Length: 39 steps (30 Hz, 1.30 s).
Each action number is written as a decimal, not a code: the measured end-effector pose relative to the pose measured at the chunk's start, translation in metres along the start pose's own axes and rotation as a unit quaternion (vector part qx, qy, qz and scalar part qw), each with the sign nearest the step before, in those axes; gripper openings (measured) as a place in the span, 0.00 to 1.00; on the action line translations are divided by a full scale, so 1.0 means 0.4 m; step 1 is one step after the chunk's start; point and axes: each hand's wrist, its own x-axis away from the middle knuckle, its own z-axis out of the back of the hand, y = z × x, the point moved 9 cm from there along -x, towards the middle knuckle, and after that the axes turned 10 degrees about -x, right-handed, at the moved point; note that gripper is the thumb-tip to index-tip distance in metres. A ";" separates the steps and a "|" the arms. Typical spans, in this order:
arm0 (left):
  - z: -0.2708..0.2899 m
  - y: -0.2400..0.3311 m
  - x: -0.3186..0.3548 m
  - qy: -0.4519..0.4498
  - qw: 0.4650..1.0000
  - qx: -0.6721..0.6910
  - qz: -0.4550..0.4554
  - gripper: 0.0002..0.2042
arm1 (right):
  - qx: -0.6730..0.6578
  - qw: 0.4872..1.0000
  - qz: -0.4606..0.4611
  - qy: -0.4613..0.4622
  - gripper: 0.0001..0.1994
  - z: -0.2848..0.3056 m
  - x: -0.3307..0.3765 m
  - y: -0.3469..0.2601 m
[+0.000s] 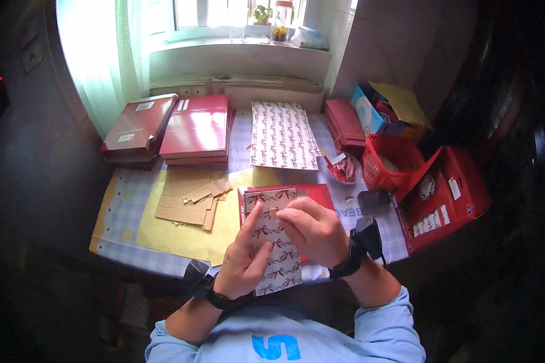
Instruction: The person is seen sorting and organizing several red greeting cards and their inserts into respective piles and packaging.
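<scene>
In front of me is a long white card (278, 275) printed with red bows and green sprigs, its lower end reaching past the table's front edge. My left hand (243, 266) holds it by the left edge, thumb across the printed face and one finger stretched up along the side. Over the card's upper part, the fingertips of my right hand (317, 235) are pinched together. A tiny tan bit shows at those fingertips, too small to name. Beneath the card lies a red box or folder (318, 192), partly covered by the card and my right hand.
Stacked red boxes (195, 130) stand back left, with patterned sheets (281, 136) right of them. Brown cardboard pieces (188, 199) lie on yellow paper (154, 233). Rightward are a small bowl (344, 172), a red basket (376, 160), an opened blue box (369, 112) and an open red box (460, 175).
</scene>
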 end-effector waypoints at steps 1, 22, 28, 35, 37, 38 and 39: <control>-0.012 -0.006 0.001 -0.015 1.000 0.001 0.006 0.32 | 0.014 1.000 0.011 0.010 0.07 0.005 0.013 -0.006; -0.065 0.000 -0.007 0.008 0.981 -0.188 -0.047 0.33 | 0.183 0.981 0.062 -0.001 0.12 -0.021 0.080 0.010; -0.071 -0.022 -0.012 -0.003 0.992 -0.128 -0.001 0.33 | 0.108 0.990 -0.029 0.086 0.10 0.047 0.091 0.065; -0.022 -0.086 -0.024 -0.028 0.997 0.039 0.055 0.33 | 0.086 0.957 -0.274 0.031 0.02 0.252 0.182 0.256; 0.006 -0.099 -0.043 -0.005 0.999 0.042 0.015 0.33 | 0.113 0.937 -0.330 0.008 0.04 0.297 0.225 0.292; 0.012 -0.107 -0.053 -0.005 0.998 0.055 0.015 0.33 | 0.134 0.932 -0.338 -0.017 0.05 0.307 0.258 0.329; 0.014 -0.110 -0.067 -0.004 0.998 0.067 0.014 0.33 | 0.155 0.925 -0.344 -0.042 0.05 0.313 0.286 0.358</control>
